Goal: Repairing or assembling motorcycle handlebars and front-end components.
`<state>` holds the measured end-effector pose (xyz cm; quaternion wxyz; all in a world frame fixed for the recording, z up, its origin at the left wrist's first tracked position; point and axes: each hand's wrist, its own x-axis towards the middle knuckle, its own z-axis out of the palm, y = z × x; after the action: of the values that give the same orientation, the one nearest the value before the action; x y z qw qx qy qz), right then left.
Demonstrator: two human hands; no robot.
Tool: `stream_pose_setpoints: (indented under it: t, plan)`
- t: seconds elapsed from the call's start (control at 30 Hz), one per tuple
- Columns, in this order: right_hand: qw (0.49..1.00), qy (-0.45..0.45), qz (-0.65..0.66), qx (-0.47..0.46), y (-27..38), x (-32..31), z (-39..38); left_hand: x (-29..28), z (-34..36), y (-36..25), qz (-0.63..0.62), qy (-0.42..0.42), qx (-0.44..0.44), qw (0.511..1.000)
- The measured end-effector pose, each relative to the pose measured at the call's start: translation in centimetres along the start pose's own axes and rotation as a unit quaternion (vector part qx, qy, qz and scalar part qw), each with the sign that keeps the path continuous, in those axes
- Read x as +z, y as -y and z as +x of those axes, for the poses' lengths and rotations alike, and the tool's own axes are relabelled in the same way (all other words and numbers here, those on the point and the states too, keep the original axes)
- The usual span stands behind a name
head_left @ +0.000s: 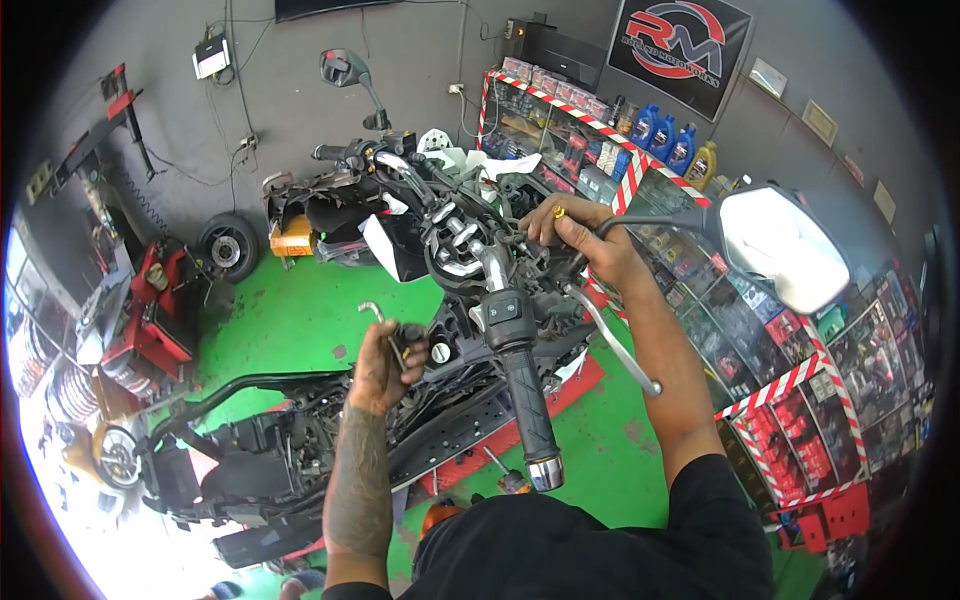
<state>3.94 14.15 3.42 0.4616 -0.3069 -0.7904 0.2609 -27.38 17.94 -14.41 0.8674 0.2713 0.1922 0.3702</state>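
Note:
A partly stripped motorcycle (470, 245) stands in front of me, its handlebar and wiring bare. My left hand (385, 368) is closed round a bent, L-shaped metal wrench (372, 310), whose hooked end sticks up past the fingers. That hand is over the bike's body, left of the black handlebar grip (528, 405). Beyond the grip, my right hand (578, 235) curls its fingers over parts at the bike's front, near the mirror stem (660, 222). What those fingers hold is hidden. The silver hand lever (615, 345) runs below my right forearm.
A round-ended mirror (785, 245) juts out at the right, another mirror (345, 68) at the far left. Glass display cases (690, 270) with striped edges line the right, oil bottles (680, 150) on top. A loose wheel (230, 247) leans by the wall above the green floor (260, 330).

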Motion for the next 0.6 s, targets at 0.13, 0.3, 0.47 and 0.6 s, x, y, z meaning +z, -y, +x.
stream_pose_setpoints:
  t: [0.13, 0.3, 0.47, 0.6]
  plan:
    - [0.999, 0.009, 0.046, 0.015, -0.7, -0.8, -0.3, -2.3, -2.3, 2.7, -0.056, -0.013, -0.017, 0.998]
    - [1.000, 0.012, 0.012, 0.017, -0.5, -1.0, -2.1, -3.7, -5.3, 4.3, -0.093, -0.017, -0.007, 0.996]
    - [1.000, -0.014, -0.001, 0.009, -0.6, -0.3, -3.4, -0.7, -4.9, 3.4, 0.003, -0.085, 0.030, 0.996]
    - [0.994, 0.024, -0.109, -0.018, -0.5, 0.7, -4.4, 4.9, -3.4, 2.3, 0.185, -0.074, 0.091, 0.976]
